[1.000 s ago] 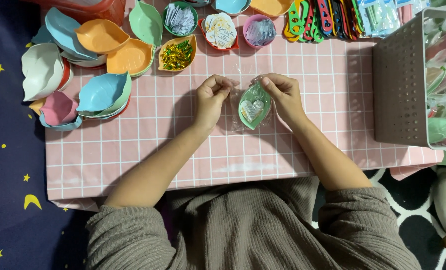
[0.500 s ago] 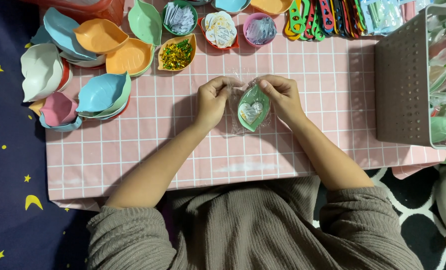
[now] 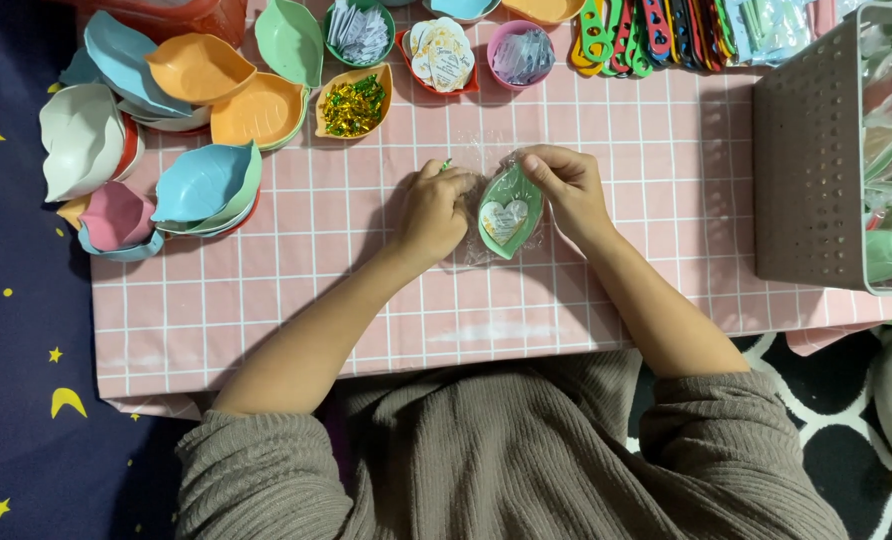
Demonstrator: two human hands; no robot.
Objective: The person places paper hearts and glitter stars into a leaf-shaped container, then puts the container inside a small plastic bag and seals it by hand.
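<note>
A green leaf-shaped dish (image 3: 509,210) with a heart-shaped card inside is held at frame centre, just above the pink checked table (image 3: 606,300), within a clear plastic bag (image 3: 481,160). Left hand (image 3: 434,212) and right hand (image 3: 564,188) are each closed, pinching the bag's top. Step judged: bagging the dish. Sealing would call for the opening to be gathered tight.

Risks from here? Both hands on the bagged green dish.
1. Both hands, left hand and right hand, pinch the clear bag at its top; the thin film may tear or slip.
2. The heart card lies loose in the green leaf dish; tilting could shift it.
3. The dish of gold and green bits sits near the left hand; a bump could spill it.
</note>
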